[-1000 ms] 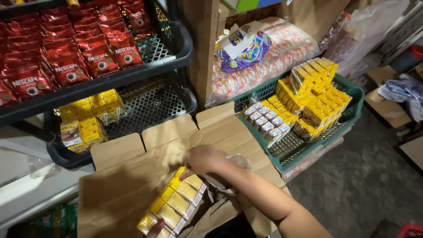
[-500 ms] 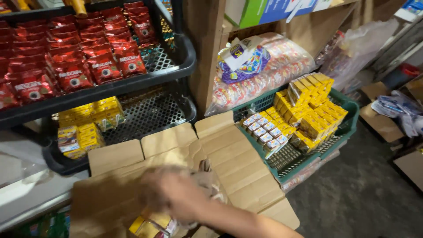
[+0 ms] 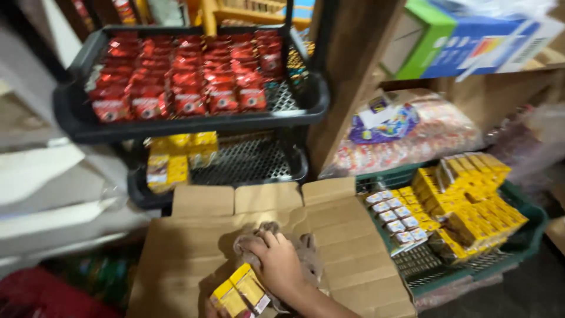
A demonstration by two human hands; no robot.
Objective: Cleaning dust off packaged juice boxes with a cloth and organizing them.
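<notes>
Right hand point(image 3: 276, 265) reaches up from lower frame into open cardboard box point(image 3: 194, 253), palm down, fingers curled, gripping crumpled clear plastic wrap point(image 3: 306, 259). Yellow packets point(image 3: 241, 291) sit just below hand, inside box. Left hand not visible. Green basket point(image 3: 529, 229) stands right of box.

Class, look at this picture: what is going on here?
A person's right hand reaches into an open cardboard box, resting on crumpled plastic wrap beside small yellow packets. The left hand is out of view. Nearby, a black rack holds red sachets, and a green basket holds more yellow packs.
</notes>
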